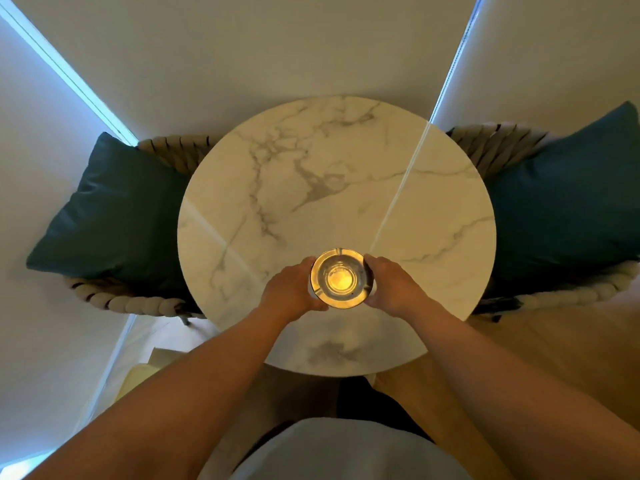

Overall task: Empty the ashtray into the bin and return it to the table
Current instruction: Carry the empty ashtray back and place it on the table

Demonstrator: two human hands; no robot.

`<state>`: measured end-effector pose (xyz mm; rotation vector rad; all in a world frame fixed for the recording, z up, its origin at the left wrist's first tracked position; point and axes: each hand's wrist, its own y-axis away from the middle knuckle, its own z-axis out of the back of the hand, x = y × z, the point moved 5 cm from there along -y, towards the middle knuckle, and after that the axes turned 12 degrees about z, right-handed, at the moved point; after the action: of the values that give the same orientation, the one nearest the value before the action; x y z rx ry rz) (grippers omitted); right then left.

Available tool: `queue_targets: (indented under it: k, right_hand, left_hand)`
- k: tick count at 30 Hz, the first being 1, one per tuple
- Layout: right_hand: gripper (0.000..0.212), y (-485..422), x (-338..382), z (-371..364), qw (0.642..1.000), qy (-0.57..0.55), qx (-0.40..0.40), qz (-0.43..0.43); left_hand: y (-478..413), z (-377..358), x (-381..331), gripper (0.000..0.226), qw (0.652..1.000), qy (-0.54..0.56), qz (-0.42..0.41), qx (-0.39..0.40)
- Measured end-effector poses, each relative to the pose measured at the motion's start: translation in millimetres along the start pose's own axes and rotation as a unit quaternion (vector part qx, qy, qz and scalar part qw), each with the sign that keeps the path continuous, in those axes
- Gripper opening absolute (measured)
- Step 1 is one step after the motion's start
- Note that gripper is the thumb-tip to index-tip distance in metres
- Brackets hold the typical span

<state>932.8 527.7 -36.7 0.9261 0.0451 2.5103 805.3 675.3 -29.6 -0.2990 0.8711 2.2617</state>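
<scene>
While we stand over round marble table (346, 161), left hand (294, 292) and right hand (394, 289) cup glass ashtray (341, 278) from opposite sides, fingers pressed to rim, likely for level carry; ashtray at near table edge; bin unseen.

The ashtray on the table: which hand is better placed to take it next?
Neither is clearly better. The left hand and the right hand each cup one side of the ashtray near the front edge of the round marble table, equally close. Both together look steadiest.
</scene>
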Motion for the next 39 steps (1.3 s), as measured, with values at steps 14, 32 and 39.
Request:
queue_targets:
  k: [14,32,39]
  right_hand:
    - [0.045,-98,-51,14,1.000,0.003,0.008,-0.001]
    - [0.054,-153,-62,-8,0.998,0.024,-0.007,-0.056]
    - [0.061,-154,-69,-14,0.998,0.018,0.008,-0.060]
  left_hand:
    - [-101,22,-15,0.084,0.999,0.032,0.003,0.012]
    - [-176,29,9,0.090,0.999,-0.029,-0.022,0.019]
    - [-183,17,17,0.095,0.999,-0.036,-0.013,0.015]
